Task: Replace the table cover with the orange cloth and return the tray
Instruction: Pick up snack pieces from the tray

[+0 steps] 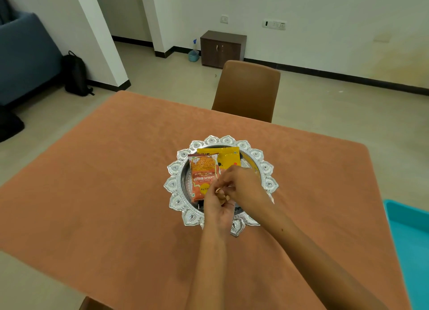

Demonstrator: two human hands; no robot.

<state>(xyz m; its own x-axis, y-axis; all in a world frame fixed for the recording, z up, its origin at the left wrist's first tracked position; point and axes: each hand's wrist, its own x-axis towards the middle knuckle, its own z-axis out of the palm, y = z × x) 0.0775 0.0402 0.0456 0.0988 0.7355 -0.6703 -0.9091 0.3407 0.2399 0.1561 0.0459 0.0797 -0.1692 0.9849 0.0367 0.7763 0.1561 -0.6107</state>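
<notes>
Near part of tray hidden under both hands; yellow packet partly covered; teal object cut off at right edge.

Even indoor light, wide-angle edge distortion

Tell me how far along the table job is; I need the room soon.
Done: the orange cloth covers the table, and the silver tray with its snack packets sits on it. In hand: both hands, left and right, meet over the tray's near side, gripping nothing visible. Left: apparently nothing, perhaps small straightening.
</notes>
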